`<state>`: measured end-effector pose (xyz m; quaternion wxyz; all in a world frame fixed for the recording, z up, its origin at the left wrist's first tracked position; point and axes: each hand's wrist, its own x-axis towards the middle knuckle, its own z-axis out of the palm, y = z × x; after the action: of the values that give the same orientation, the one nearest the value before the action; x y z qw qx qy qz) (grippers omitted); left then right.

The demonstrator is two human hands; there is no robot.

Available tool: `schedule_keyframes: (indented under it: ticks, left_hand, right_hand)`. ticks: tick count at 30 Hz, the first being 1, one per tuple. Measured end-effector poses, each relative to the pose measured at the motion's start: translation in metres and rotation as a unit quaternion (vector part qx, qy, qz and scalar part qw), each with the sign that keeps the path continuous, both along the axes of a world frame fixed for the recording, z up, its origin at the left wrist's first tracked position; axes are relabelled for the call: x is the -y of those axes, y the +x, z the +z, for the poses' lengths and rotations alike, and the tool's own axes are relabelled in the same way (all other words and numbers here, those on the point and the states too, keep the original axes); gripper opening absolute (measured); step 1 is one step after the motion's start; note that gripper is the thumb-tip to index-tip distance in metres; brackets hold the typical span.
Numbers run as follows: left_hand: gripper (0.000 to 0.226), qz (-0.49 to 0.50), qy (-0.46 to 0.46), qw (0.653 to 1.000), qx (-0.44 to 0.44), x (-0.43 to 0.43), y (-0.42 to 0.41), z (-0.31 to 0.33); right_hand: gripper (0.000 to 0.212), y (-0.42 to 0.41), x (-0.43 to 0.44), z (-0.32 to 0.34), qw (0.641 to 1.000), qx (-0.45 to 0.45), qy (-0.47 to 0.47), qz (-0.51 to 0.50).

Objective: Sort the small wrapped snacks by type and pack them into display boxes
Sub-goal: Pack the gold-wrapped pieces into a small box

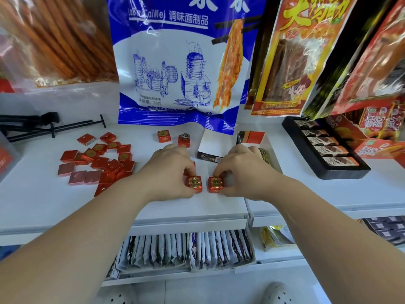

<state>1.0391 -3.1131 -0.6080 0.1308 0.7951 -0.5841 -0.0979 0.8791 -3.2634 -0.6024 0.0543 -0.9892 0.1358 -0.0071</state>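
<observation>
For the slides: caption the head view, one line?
Left hand pinches the left red cube, right hand the right red cube, on the shelf.

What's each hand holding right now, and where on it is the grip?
Left hand pinches the left red cube by its far and near sides; right hand pinches the right red cube likewise.

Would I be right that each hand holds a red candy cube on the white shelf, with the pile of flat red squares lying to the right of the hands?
Not quite: in the head view the pile of flat red squares lies to the left of the hands. Otherwise yes: the left hand holds one red cube, the right hand the other cube, on the white shelf.
</observation>
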Motion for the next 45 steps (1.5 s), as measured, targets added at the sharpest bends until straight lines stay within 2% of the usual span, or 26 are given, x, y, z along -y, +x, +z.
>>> schedule_keyframes:
  ticks: [4, 8, 14, 18, 22, 26, 34, 37, 40, 45]
  left_hand:
    - [0.029, 0.003, -0.055, 0.997, -0.057, 0.006, -0.005, 0.008]
    - [0.029, 0.026, -0.079, 0.99, -0.113, 0.016, -0.019, 0.015]
    - [0.022, 0.046, -0.093, 0.984, -0.144, 0.041, -0.038, 0.014]
    - [0.02, 0.098, -0.142, 0.973, -0.156, 0.065, -0.053, 0.019]
    - [0.022, 0.118, -0.159, 0.974, -0.111, 0.096, -0.059, 0.02]
    - [0.029, 0.138, -0.149, 0.976, -0.076, 0.13, -0.059, 0.013]
    - [0.037, 0.114, -0.106, 0.988, -0.019, 0.17, -0.049, -0.002]
    - [0.031, 0.099, -0.085, 0.991, 0.033, 0.177, -0.045, -0.006]
    - [0.014, 0.074, -0.047, 0.991, 0.105, 0.179, -0.046, -0.007]
    - [0.016, 0.06, -0.039, 0.986, 0.15, 0.177, -0.051, -0.01]
  right_hand:
    - [0.03, -0.01, 0.011, 0.007, 0.998, 0.057, 0.02, -0.011]
    - [0.039, -0.033, 0.032, 0.015, 0.994, 0.086, 0.041, -0.046]
    - [0.037, -0.076, 0.069, 0.008, 0.973, 0.159, 0.063, -0.155]
    - [0.036, -0.085, 0.081, -0.003, 0.961, 0.186, 0.041, -0.199]
    - [0.038, -0.081, 0.086, -0.004, 0.954, 0.208, 0.034, -0.215]
    - [0.032, -0.076, 0.089, -0.006, 0.943, 0.228, 0.056, -0.235]
    - [0.024, -0.07, 0.093, -0.012, 0.94, 0.242, 0.07, -0.228]
    - [0.023, -0.07, 0.094, -0.012, 0.941, 0.245, 0.059, -0.225]
    - [0.023, -0.07, 0.096, -0.012, 0.941, 0.246, 0.05, -0.226]
    - [0.023, -0.07, 0.095, -0.013, 0.941, 0.247, 0.047, -0.225]
